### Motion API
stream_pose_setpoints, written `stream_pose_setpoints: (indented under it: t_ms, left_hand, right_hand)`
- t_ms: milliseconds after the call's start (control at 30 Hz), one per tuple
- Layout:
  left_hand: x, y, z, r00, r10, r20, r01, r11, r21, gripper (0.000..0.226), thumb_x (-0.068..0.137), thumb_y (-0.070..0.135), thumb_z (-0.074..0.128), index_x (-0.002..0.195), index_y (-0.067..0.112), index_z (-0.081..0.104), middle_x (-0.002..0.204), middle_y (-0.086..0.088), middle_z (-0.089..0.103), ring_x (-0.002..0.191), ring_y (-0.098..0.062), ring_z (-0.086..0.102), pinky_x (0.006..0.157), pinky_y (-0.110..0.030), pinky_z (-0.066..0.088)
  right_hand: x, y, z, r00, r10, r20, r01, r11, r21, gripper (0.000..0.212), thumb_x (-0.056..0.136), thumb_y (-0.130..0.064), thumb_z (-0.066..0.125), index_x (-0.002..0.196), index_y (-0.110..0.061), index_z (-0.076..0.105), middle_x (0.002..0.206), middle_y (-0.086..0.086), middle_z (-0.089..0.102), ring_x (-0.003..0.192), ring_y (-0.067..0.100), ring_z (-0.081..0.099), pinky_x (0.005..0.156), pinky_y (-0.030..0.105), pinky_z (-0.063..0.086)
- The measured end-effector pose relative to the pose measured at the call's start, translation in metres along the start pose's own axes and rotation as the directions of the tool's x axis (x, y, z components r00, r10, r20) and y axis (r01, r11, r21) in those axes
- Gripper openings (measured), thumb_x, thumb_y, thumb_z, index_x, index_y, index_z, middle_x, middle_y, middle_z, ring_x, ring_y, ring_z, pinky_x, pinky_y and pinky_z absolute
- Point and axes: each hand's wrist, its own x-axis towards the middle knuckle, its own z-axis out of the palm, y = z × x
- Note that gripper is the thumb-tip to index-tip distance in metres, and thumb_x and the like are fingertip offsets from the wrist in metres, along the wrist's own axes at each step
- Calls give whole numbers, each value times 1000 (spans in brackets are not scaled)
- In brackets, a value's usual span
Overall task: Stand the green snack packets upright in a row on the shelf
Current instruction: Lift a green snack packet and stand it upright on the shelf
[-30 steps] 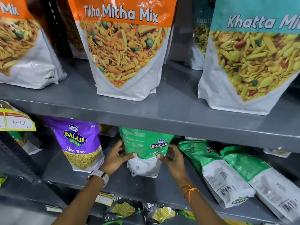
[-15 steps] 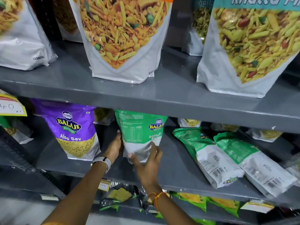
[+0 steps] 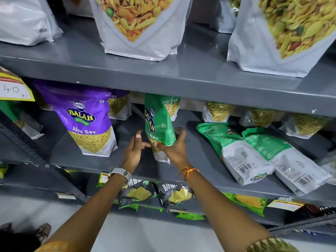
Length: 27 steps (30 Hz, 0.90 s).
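Observation:
A green snack packet (image 3: pixel 160 122) stands upright on the grey middle shelf (image 3: pixel 209 168), turned so its front faces left. My right hand (image 3: pixel 175 148) grips its lower part from the right. My left hand (image 3: pixel 133 150) is just left of it with fingers spread, touching or nearly touching the packet's bottom. Two more green packets lie flat on the same shelf to the right, one (image 3: pixel 234 151) beside the other (image 3: pixel 283 159), barcodes up. More packets of the same snack stand at the back of the shelf (image 3: pixel 218 110).
A purple Aloo Sev packet (image 3: pixel 85 117) stands upright left of my hands. The shelf above (image 3: pixel 181 77) hangs low over the packets and carries large white snack bags (image 3: pixel 143 28). Black and green chip packets (image 3: pixel 174 195) fill the shelf below. A yellow price tag (image 3: pixel 14 90) hangs left.
The green packet has been turned from showing its back to standing edge-on with its front facing left. My right hand moved to its lower right; my left hand came off its left side.

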Motion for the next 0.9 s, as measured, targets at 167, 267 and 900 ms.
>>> stream_pose_setpoints:
  t_ms: [167,267,900]
  left_hand:
    - [35,10,-23,987,1,159,-20,993,114,77,83,52,55,146,21,24,148,-2,39,135,-14,37,113,-29,29]
    - [39,10,-28,962,-43,268,29,998,59,59,89,36,55,141,22,32,145,2,42,132,-10,37,106,-18,36]
    - [15,-2,-18,989,96,116,-89,994,-62,33,91,8,51,122,11,39,108,11,58,92,14,60,78,-7,46]
  right_hand:
    - [22,11,-10,971,91,221,-127,980,155,72,56,2,81,115,-7,41,98,-6,61,93,15,60,74,19,56]
    - [30,11,-15,955,93,280,-143,976,163,75,52,1,81,119,-1,47,116,16,63,97,18,64,85,33,55]
    - [43,31,-28,953,125,277,-164,979,119,21,81,5,60,90,-13,62,85,-3,73,74,2,67,68,18,56]
